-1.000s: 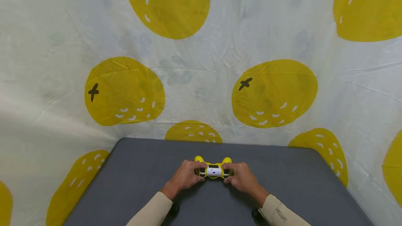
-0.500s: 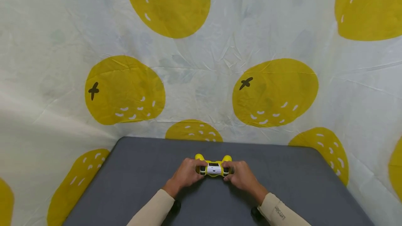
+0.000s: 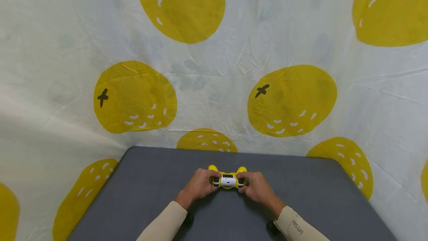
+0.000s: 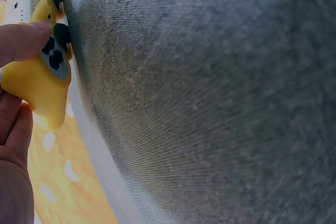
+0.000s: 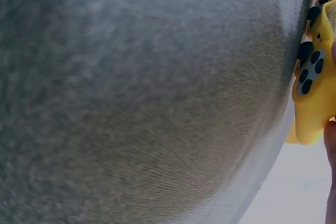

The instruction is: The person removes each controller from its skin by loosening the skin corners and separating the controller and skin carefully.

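A yellow game controller (image 3: 228, 182) with a white middle section is held between both hands near the table's middle, its two grips pointing away from me. My left hand (image 3: 199, 184) grips its left end, the thumb lying near the controller's middle in the left wrist view. At the other end my right hand (image 3: 257, 188) grips it the same way. In the right wrist view the yellow controller (image 5: 313, 85) shows dark buttons and sticks facing the table side; only slivers of the right fingers (image 5: 331, 145) appear there. Whether the controller touches the table, I cannot tell.
A dark grey table (image 3: 160, 166) with rounded far corners lies under the hands. Behind and beside it hangs a pale cloth (image 3: 214, 96) printed with big yellow fruit. Light sleeves cover both forearms, with a dark strapped object below each wrist.
Both hands keep their grip on the controller, which stays in nearly the same place. The head view has shifted slightly.
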